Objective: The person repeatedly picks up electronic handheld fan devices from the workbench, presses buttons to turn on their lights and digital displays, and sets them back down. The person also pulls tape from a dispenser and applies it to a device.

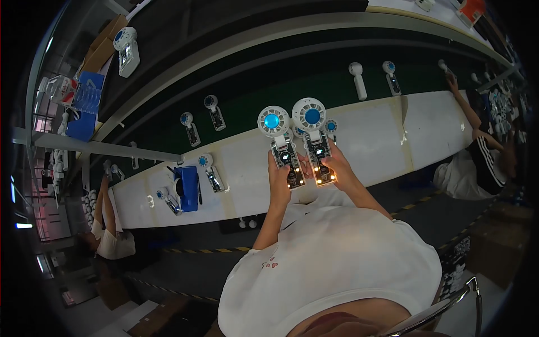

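Note:
My left hand (278,181) is closed around the handle of a white handheld fan (273,121) with a blue centre. My right hand (341,168) grips a second handheld fan (310,116) of the same kind. Side by side and upright, both fans have open handles that bare their circuit boards. Small display marks glow on the boards, and orange-white lights shine near the lower ends. Partly hidden behind them, another fan (331,126) shows its blue centre. The fingers behind the handles are mostly covered.
A white worktop (370,132) runs along a dark green belt (252,106) carrying several fans. To the left, a blue bin (190,188) stands between an open fan (211,172) and a smaller-looking fan (169,201). Co-workers sit at left (115,244) and right (474,171). A metal rail (112,147) crosses the left.

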A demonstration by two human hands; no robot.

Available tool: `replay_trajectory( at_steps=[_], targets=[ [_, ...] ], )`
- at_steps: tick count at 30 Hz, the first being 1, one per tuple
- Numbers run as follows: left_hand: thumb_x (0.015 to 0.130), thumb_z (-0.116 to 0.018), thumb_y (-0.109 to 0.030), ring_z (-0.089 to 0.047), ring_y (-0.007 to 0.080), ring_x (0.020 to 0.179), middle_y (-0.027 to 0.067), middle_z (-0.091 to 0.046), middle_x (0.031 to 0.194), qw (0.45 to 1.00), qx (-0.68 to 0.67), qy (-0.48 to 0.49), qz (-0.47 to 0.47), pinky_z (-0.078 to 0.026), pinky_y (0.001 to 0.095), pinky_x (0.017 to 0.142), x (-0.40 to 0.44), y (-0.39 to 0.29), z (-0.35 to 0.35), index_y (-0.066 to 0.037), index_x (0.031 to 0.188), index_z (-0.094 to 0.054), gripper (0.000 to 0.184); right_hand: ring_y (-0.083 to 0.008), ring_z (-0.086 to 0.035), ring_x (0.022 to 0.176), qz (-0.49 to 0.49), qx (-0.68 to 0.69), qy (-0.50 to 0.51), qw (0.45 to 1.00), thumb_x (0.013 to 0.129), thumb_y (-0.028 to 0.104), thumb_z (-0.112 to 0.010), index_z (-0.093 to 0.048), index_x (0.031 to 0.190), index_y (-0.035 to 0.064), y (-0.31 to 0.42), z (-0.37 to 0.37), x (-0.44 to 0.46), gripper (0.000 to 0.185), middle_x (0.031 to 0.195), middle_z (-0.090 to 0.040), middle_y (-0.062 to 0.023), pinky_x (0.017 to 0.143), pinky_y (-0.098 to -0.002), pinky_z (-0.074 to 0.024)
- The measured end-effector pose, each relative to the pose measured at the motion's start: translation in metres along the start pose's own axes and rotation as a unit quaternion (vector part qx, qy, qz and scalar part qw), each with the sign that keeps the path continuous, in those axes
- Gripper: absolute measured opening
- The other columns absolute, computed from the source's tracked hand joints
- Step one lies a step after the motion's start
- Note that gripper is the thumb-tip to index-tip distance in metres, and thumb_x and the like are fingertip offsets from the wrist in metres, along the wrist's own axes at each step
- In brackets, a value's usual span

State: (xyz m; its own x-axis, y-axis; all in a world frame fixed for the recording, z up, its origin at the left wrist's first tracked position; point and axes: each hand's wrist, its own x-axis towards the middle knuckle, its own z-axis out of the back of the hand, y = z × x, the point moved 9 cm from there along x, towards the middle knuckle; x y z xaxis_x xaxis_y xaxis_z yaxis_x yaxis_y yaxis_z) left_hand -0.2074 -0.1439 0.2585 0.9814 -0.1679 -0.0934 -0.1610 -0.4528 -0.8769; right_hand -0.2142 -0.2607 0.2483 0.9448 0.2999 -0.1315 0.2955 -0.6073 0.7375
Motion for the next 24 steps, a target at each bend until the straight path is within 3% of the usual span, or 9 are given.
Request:
replay_trajectory(
  at_steps=[2, 5, 17, 19, 24],
  targets=[
    [0.08, -0.036, -0.005, -0.058, 0.0176, 0.069, 0.0155, -0.056, 0.091, 1.0, 0.005, -0.007, 0.0, -0.052, 0.0296, 0.062, -0.002, -0.002, -0.001, -0.002, 0.119, -0.03, 0.04, -0.0194, -0.06, 0.082, 0.025, -0.074, -0.025, 0.997, 0.076, 0.005, -0.04, -0.024, 0.135, 0.0033, 0.0, 0.007, 0.0, 0.061, 0.103, -0.057, -0.0154, 0.075, -0.0321, -0.0512],
    [0.079, -0.035, -0.003, -0.058, 0.0176, 0.07, 0.0156, -0.056, 0.093, 1.0, -0.012, -0.001, -0.012, -0.052, 0.0297, 0.063, -0.004, -0.007, -0.001, -0.002, 0.121, -0.029, 0.043, -0.0191, -0.06, 0.083, 0.026, -0.089, -0.027, 0.995, 0.077, 0.005, -0.04, -0.023, 0.136, 0.004, 0.003, 0.002, -0.002, 0.061, 0.104, -0.056, -0.0149, 0.076, -0.0319, -0.0509],
    [0.078, -0.033, 0.003, -0.057, 0.0155, 0.078, 0.012, -0.054, 0.097, 0.999, 0.014, -0.036, -0.003, -0.049, 0.0283, 0.072, -0.019, -0.023, 0.01, -0.004, 0.124, -0.03, 0.046, -0.0188, -0.059, 0.089, -0.004, -0.059, -0.029, 0.998, 0.079, 0.007, -0.042, -0.018, 0.14, 0.0055, -0.008, -0.014, 0.0, 0.065, 0.111, -0.053, -0.0143, 0.08, -0.0317, -0.0485],
    [0.078, -0.032, 0.003, -0.057, 0.0148, 0.081, 0.0113, -0.054, 0.097, 0.998, 0.051, -0.036, -0.023, -0.048, 0.0273, 0.074, -0.021, -0.023, 0.016, -0.004, 0.124, -0.03, 0.047, -0.0144, -0.045, 0.107, -0.001, -0.074, -0.045, 0.996, 0.081, 0.002, -0.038, -0.027, 0.133, 0.0027, -0.008, -0.017, 0.001, 0.053, 0.118, -0.046, -0.0084, 0.095, -0.028, -0.0335],
    [0.079, -0.032, 0.002, -0.058, 0.0159, 0.08, 0.0114, -0.054, 0.098, 0.998, 0.046, -0.039, 0.003, -0.049, 0.0271, 0.071, -0.022, -0.018, 0.023, -0.005, 0.124, -0.028, 0.046, -0.0154, -0.043, 0.113, -0.004, -0.059, -0.03, 0.998, 0.08, 0.002, -0.039, -0.022, 0.138, 0.003, -0.014, -0.022, -0.001, 0.06, 0.125, -0.043, -0.0097, 0.097, -0.0279, -0.0321]
  ],
)
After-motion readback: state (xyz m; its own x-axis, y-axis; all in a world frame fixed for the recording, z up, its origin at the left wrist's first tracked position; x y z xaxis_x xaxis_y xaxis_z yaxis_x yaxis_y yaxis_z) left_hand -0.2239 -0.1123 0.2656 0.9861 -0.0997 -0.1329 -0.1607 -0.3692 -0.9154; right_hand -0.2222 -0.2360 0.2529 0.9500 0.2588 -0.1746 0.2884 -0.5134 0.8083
